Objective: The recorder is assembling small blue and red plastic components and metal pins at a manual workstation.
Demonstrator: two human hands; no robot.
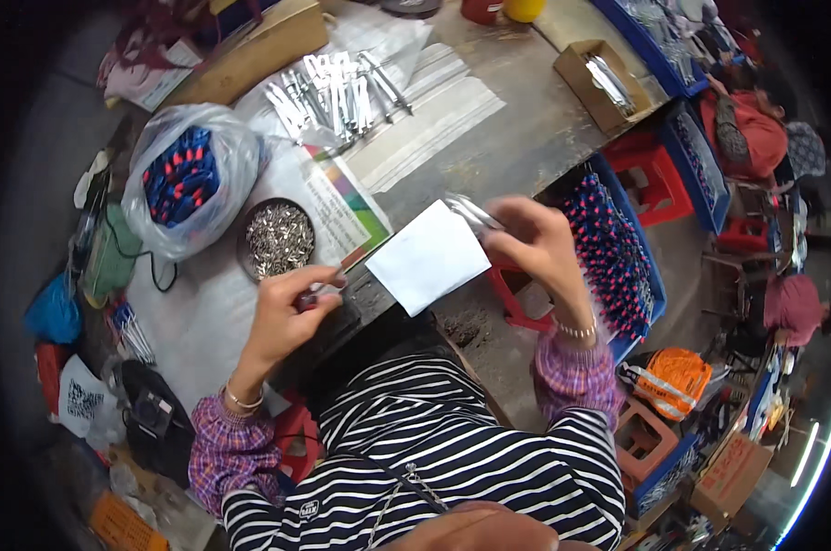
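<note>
My left hand is closed in a pinch at the table's near edge, beside a round dish of small silvery metal parts. Something small and dark seems to be between its fingers, too small to name. My right hand is closed round slim, shiny metal pieces, whose ends stick out to the left. Between the two hands a white square sheet lies tilted over the table edge. A printed paper is flat on the table just beyond it.
Several silvery metal tools lie at the back, near a cardboard box of metal pieces. A clear plastic bag holds blue-and-red-handled items. On the right are a blue crate of similar items and a red stool. People sit farther right.
</note>
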